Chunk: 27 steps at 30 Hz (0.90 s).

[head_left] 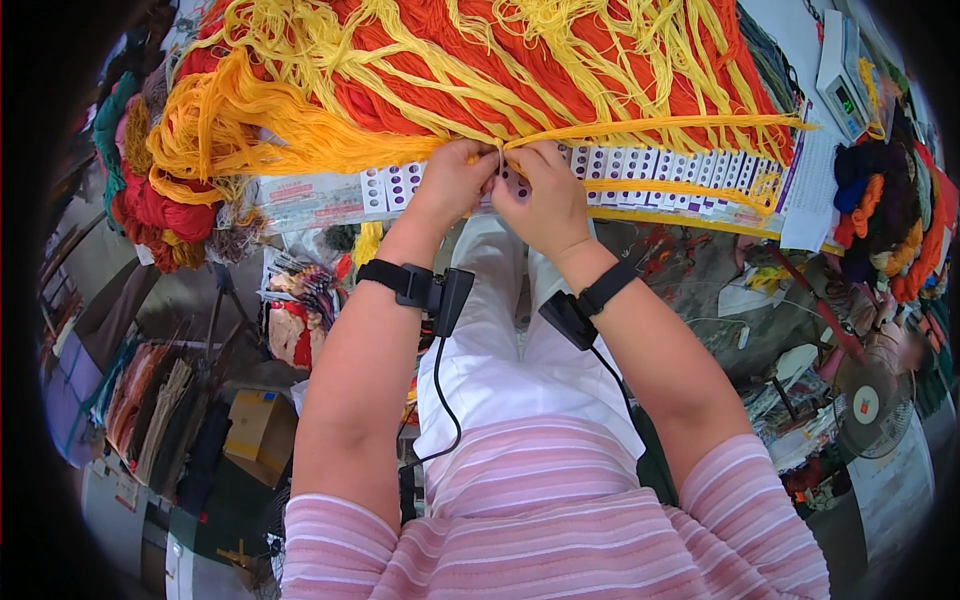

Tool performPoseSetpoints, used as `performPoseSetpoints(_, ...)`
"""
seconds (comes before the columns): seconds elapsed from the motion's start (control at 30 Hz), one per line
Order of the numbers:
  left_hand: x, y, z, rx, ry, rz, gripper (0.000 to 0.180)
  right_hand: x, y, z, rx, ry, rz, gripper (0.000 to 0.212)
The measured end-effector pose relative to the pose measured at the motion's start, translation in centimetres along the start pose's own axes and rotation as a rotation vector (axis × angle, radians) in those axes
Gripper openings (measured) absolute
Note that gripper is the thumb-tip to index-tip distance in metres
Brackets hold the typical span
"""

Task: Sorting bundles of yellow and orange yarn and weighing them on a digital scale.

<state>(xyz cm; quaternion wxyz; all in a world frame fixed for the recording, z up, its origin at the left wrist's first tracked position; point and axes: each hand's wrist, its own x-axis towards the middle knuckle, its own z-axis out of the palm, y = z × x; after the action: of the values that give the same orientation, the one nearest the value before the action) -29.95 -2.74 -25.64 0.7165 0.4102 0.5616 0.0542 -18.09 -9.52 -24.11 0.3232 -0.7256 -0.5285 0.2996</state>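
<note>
At the near edge of the table, my left hand (pixel 455 182) and my right hand (pixel 545 200) meet, fingertips pinched together on orange-yellow yarn (pixel 290 135). The thick loose hank spreads left of my left hand. To the right of my right hand a thinner yellow-orange strand (pixel 690 122) runs straight along the table. Just below the fingertips lies a row of white cards (pixel 640 163) with dark round holes. Behind my hands, a heap of red-orange yarn (pixel 440 85) with pale yellow skeins across it covers the table. My fingers hide the exact spot where the strands join.
A digital scale (pixel 845 90) stands at the far right. Coloured yarn bundles hang at the right (pixel 900 215) and left (pixel 180 215) table ends. Below are a cardboard box (pixel 258 432), a fan (pixel 872 405) and racks of yarn (pixel 160 410). Cables run from both wristbands.
</note>
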Motion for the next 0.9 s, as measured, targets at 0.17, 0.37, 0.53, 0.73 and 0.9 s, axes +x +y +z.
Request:
performPoseSetpoints(0.17, 0.6, -0.8, 0.0, 0.085, 0.113, 0.095, 0.021, -0.1, 0.5, -0.1, -0.020, -0.079, -0.049, 0.035)
performPoseSetpoints(0.37, -0.6, 0.5, -0.4, 0.309, 0.383, 0.075, 0.022, -0.2, 1.2, 0.2, 0.042, -0.085, 0.113, 0.046)
performPoseSetpoints(0.53, -2.3, -0.9, -6.7, -0.334, 0.487, 0.134, 0.013, -0.3, 0.7, -0.3, 0.036, -0.118, 0.077, 0.048)
performPoseSetpoints(0.73, -3.9, 1.3, -4.5, -0.731, 0.191, 0.188, 0.016, 0.4, 1.5, -2.0, -0.271, -0.234, 0.052, 0.030)
performPoseSetpoints(0.9, -3.9, 1.1, -4.1, -0.774, -0.068, 0.210, 0.016, 1.9, 1.9, -2.2, -0.399, -0.052, -0.324, 0.026)
